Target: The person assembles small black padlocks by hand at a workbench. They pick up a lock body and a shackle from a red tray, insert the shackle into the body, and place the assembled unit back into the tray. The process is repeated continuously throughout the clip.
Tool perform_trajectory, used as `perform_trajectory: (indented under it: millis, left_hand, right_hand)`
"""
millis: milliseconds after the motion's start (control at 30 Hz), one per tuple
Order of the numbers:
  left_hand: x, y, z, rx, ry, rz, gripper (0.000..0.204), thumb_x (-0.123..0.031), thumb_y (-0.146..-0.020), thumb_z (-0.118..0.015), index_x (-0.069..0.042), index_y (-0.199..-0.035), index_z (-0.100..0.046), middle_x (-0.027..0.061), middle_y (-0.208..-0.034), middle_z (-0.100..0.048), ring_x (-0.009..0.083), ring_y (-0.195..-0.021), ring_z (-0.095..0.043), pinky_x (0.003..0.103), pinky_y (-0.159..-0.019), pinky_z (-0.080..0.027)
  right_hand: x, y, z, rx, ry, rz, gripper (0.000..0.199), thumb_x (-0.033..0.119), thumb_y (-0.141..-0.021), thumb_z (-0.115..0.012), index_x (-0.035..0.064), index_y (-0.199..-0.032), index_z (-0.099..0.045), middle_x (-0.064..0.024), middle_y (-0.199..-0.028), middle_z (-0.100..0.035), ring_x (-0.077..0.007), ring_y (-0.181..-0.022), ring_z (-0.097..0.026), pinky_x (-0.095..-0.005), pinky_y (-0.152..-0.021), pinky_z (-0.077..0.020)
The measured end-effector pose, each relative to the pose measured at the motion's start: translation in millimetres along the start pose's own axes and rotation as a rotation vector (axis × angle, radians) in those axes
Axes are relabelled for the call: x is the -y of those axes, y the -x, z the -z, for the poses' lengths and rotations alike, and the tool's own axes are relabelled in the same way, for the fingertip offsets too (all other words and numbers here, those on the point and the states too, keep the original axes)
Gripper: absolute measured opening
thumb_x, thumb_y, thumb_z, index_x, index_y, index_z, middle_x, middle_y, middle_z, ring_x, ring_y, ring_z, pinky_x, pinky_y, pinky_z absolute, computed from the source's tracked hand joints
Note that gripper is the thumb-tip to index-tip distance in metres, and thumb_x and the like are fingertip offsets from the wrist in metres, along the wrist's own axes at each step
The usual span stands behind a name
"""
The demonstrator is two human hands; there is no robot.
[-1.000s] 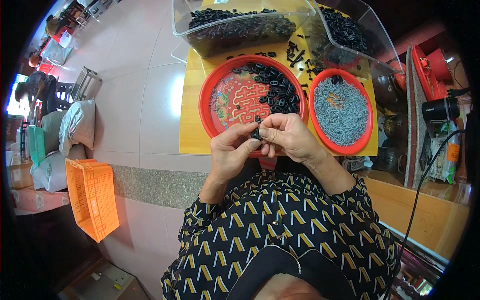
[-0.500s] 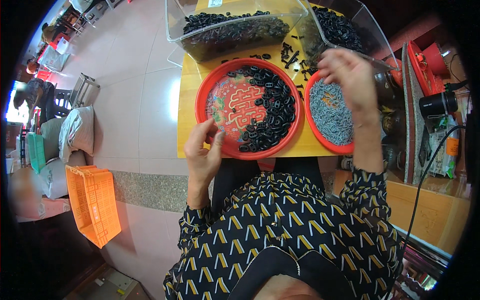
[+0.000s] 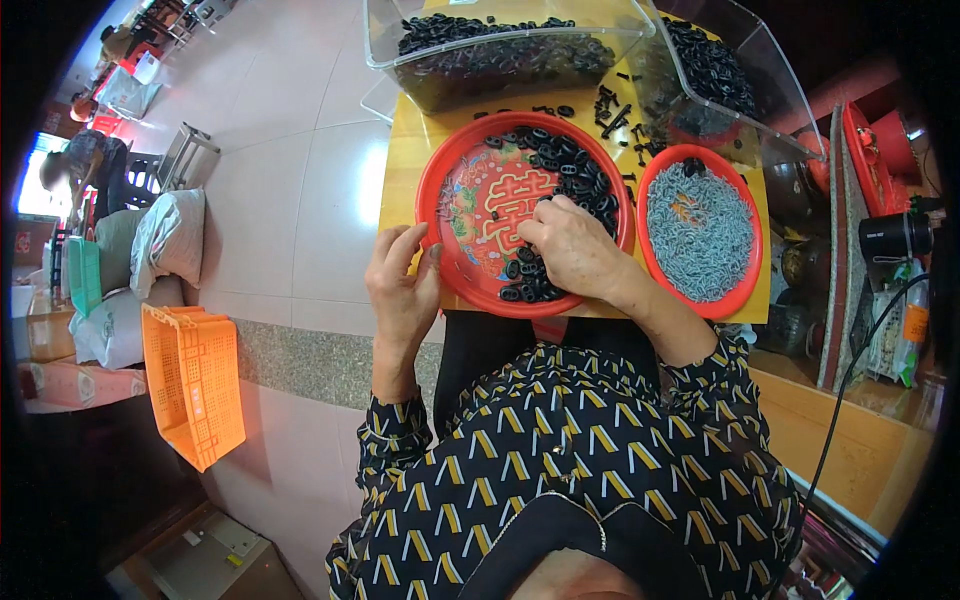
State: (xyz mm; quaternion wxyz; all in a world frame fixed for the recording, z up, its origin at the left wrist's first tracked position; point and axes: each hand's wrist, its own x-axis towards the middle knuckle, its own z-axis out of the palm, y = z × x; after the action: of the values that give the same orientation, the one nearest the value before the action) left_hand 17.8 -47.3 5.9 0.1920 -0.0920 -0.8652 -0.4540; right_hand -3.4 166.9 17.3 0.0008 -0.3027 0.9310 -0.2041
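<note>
A round red tray (image 3: 428, 180) with a printed floral pattern lies before me, black oval plastic pieces with holes (image 3: 590, 185) heaped along its right side. My right hand (image 3: 580, 250) reaches over this tray, thumb and fingers pinched together; whatever they hold is hidden. At the tray's left rim is my left hand (image 3: 405, 275), fingers bent and thumb apart, with nothing visible between them. Beside the tray on the right, a smaller red tray (image 3: 757, 235) is full of small grey screws (image 3: 700, 240). A black piece (image 3: 693, 167) rests at its far edge.
Two clear plastic bins (image 3: 510, 45) (image 3: 790, 80) of black pieces stand at the back of the yellow table (image 3: 400, 150). Loose black parts (image 3: 613, 115) are scattered before them. An orange crate (image 3: 195, 385) and pale sacks (image 3: 168, 240) sit on the left. Another person (image 3: 90, 165) is farther off.
My right hand has moved left and down, from above the screw tray to over the larger tray. My left hand stays near the rim. The whole view has shifted slightly.
</note>
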Motion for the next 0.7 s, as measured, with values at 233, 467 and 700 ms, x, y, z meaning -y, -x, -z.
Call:
perform_trajectory:
  millis: [233,467,700]
  left_hand:
    - [1.6,-35.0,-9.5,0.083,-0.268,-0.276,0.016,0.001,-0.063,-0.061,-0.001,-0.078,-0.058,0.0119,-0.079,-0.054,0.0279,-0.075,-0.05,0.036,-0.066,-0.041]
    - [1.7,-86.1,-40.9,0.332,-0.651,-0.491,0.01,-0.009,-0.058,-0.06,-0.007,-0.068,-0.06,0.0081,-0.078,-0.054,0.0245,-0.078,-0.049,0.034,-0.067,-0.04]
    - [16.7,-105.0,-52.8,0.556,-0.804,-0.666,0.01,-0.015,-0.067,-0.054,-0.007,-0.068,-0.06,0.0059,-0.079,-0.053,0.0222,-0.08,-0.049,0.033,-0.07,-0.039]
  right_hand:
    - [4.4,-4.2,-0.6,0.098,0.078,-0.041,0.019,-0.003,-0.062,-0.055,0.0004,-0.081,-0.053,-0.0135,-0.079,-0.051,-0.0287,-0.081,-0.05,-0.0368,-0.072,-0.0417]
    - [9.3,-6.8,-0.7,0.065,0.082,-0.048,0.015,0.001,-0.063,-0.052,0.0,-0.078,-0.052,-0.0149,-0.08,-0.052,-0.0295,-0.081,-0.05,-0.0386,-0.072,-0.0418]
    - [5.4,-2.7,-2.3,0.04,0.057,-0.027,0.014,0.001,-0.062,-0.052,-0.0004,-0.076,-0.052,-0.0163,-0.076,-0.051,-0.0298,-0.078,-0.051,-0.0391,-0.069,-0.042]
